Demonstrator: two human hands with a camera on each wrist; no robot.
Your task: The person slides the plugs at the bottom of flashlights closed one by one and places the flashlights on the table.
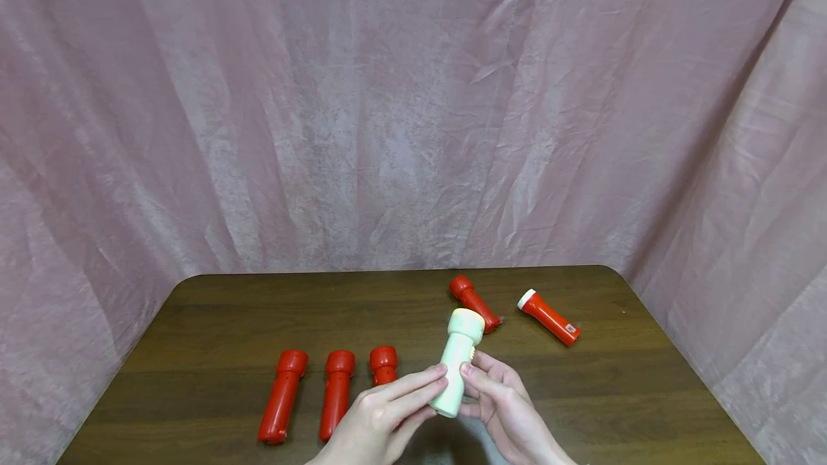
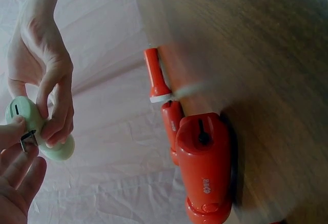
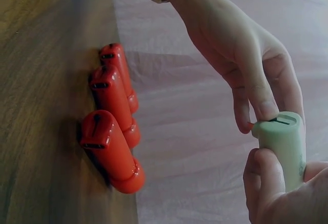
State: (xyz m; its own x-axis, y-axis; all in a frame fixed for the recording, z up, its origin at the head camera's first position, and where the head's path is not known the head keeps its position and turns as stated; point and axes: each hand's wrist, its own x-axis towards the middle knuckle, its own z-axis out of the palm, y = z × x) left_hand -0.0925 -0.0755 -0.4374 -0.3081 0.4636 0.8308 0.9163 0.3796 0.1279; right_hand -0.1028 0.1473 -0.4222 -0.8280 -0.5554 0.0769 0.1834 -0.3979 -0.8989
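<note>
Above the table's front part, both hands hold a pale green flashlight [image 1: 460, 354], tilted with its head up and away. My right hand [image 1: 507, 404] grips its body, thumb on the near side and fingers round it. My left hand [image 1: 381, 415] pinches the tail end; in the right wrist view its thumb [image 3: 267, 108] lies on the slotted end face. Metal plug prongs [image 2: 29, 140] stick out at the tail beside the left fingertips, as the left wrist view shows. Part of the flashlight's body is hidden by the fingers.
Three red flashlights lie in a row at the left: one outermost [image 1: 283, 397], one in the middle [image 1: 337, 393], one [image 1: 384, 363] partly behind my left hand. Farther back lie another red flashlight [image 1: 478, 303] and a red one with a white head [image 1: 549, 318]. A pink curtain [image 1: 388, 128] surrounds the table.
</note>
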